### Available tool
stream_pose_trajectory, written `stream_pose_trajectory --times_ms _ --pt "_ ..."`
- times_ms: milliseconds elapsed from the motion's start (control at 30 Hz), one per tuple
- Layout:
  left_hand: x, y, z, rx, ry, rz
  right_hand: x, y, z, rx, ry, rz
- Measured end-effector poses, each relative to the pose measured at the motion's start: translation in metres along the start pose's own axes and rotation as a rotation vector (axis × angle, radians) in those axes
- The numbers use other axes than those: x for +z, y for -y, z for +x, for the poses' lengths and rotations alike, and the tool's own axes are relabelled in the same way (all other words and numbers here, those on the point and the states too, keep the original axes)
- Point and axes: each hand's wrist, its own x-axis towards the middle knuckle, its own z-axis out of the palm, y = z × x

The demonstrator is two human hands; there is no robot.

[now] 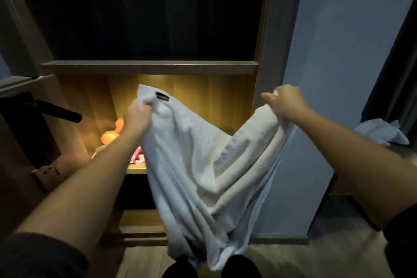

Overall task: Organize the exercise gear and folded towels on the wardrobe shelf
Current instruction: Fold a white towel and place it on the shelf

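Lit shelf [136,169]: a wood-grain wardrobe compartment, glowing warm yellow.
Shelf contents: orange rounded pieces [111,135] and a pink item [138,155] sit at its left end; what kind they are is unclear.
Towel [203,165]: white terry, soft and creased, unfolded. It is held up in front of the lit shelf, sags in the middle, and its lower end hangs well below the shelf.
Tab [162,96]: a small black loop near the towel's top left corner.
Left hand [137,117]: fingers clenched round that corner, in front of the shelf.
Right hand [285,102]: fingers grasping the bunched opposite edge, just right of the shelf.
Crumpled cloth [381,131]: white, lying well to the right of the shelf.
Door handle [58,111]: a black lever, left of the shelf.
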Motion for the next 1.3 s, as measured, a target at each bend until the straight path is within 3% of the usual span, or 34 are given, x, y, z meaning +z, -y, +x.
stream_pose_trajectory --times_ms 133,233,433,600,800,1000,1300 --pt "-0.048 0.037 0.029 -0.176 -0.162 0.196 0.003 -0.050 0.014 0.281 -0.035 -0.009" --pt "-0.065 0.044 0.032 -0.210 -0.206 0.269 0.011 -0.059 0.010 0.433 0.031 0.068" --pt "-0.097 0.054 0.034 -0.193 -0.226 0.280 0.003 -0.073 0.006 0.313 0.045 0.225" --pt "-0.125 0.045 0.053 -0.166 -0.251 0.429 -0.036 -0.077 0.019 0.272 -0.209 0.283" --pt "-0.118 0.013 0.064 -0.115 -0.267 0.342 -0.053 -0.073 0.036 0.240 -0.255 0.240" --pt "-0.082 -0.024 0.040 0.002 0.084 -0.064 -0.032 -0.070 0.026 0.130 -0.067 0.190" --pt "-0.024 -0.112 0.017 -0.050 0.445 -0.206 0.014 0.001 -0.001 -0.284 0.513 -0.111"
